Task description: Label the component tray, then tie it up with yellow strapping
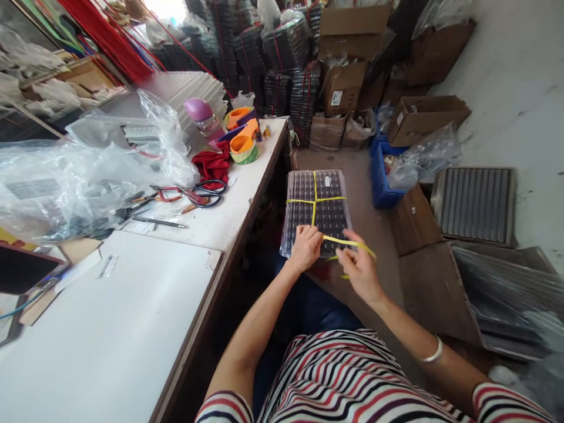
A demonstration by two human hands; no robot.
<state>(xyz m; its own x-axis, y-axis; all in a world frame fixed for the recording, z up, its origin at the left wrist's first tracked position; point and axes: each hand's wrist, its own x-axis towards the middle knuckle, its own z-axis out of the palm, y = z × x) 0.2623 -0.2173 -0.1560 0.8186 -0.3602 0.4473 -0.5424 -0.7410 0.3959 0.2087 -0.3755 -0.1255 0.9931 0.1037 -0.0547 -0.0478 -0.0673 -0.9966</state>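
Observation:
In front of my legs sits a stack of plastic trays (332, 220) with rows of small dark parts and a white label on top. Yellow strap (315, 191) crosses over it both lengthwise and sideways. My left hand (307, 248) is closed at the near edge of the stack, gripping the strap there. From it the strap's free end runs right to my right hand (359, 267), which is closed around it with the index finger raised. A loop of strap bends past those fingers, and another end hangs below. The fingertips of my right hand are slightly blurred.
On the left, the white workbench (145, 317) carries scissors (211, 194), a tape dispenser (244, 135), a pink-lidded bottle (202, 117) and plastic bags (88, 170). A blue crate (381, 176) and cardboard boxes (427, 120) stand right. Strapped tray stacks (304, 97) line the back.

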